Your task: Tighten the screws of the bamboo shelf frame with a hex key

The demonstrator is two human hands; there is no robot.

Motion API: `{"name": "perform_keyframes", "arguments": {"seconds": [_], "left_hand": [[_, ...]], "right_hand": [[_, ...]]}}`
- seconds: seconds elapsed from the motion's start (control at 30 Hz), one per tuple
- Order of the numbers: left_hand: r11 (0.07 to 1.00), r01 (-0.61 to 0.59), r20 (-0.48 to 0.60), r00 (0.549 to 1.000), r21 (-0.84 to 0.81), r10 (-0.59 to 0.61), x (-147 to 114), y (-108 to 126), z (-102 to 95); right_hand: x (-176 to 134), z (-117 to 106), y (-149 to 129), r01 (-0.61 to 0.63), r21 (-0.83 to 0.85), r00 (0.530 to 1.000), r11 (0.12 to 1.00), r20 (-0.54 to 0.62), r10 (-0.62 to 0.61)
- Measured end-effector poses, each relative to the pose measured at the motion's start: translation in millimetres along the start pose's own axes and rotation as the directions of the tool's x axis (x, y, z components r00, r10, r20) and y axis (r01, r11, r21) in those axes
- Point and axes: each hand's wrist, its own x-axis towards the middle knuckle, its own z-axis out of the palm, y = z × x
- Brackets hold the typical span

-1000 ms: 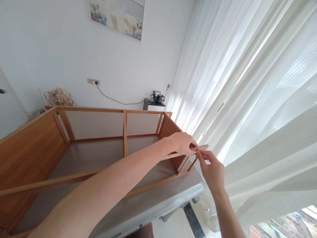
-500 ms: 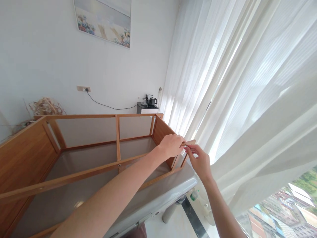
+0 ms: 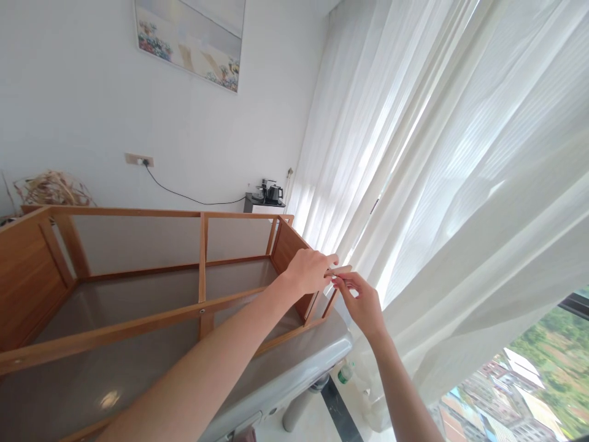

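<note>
A wooden frame (image 3: pixel 202 258) with solid side panels lies on a glossy grey table. Over its right-hand corner my left hand (image 3: pixel 309 270) is curled, holding the wood near the bar's end. A pale flat wooden end (image 3: pixel 341 269) juts out past those fingers. Just right of it, my right hand (image 3: pixel 361 298) pinches thumb and finger together at the corner. Whatever sits in that pinch is small and thin, and I cannot make out what it is. A round metal fitting (image 3: pixel 202 311) shows in the frame's middle joint.
White curtains (image 3: pixel 442 184) hang close on the right, beside a window. The grey table's edge (image 3: pixel 294 368) runs below the frame. A bottle (image 3: pixel 345 372) stands on the floor. Behind are a black kettle (image 3: pixel 275 193) on a small cabinet and dried plant stems (image 3: pixel 53 189).
The view has shifted, so the frame and both hands appear further left. My left index finger has lifted a little; both hands stay at the same corner.
</note>
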Motion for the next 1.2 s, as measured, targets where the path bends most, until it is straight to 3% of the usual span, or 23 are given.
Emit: {"name": "perform_keyframes", "arguments": {"seconds": [0.27, 0.83, 1.2], "left_hand": [[0.997, -0.002, -0.02, 1.0, -0.071, 0.001, 3, -3, 6.3], [0.992, -0.018, -0.012, 1.0, -0.122, 0.017, 2, -5, 9.6], [0.983, -0.014, 0.025, 0.999, -0.185, 0.019, 0, -3, 5.9]], "right_hand": [[-3, 2, -2, 0.07, -0.142, 0.996, 0.987, -0.041, -0.076], [4, -2, -13, 0.101, -0.056, 0.995, 0.993, 0.016, -0.1], [-3, 7, -4, 0.051, 0.064, 0.998, 0.997, -0.051, -0.048]]}}
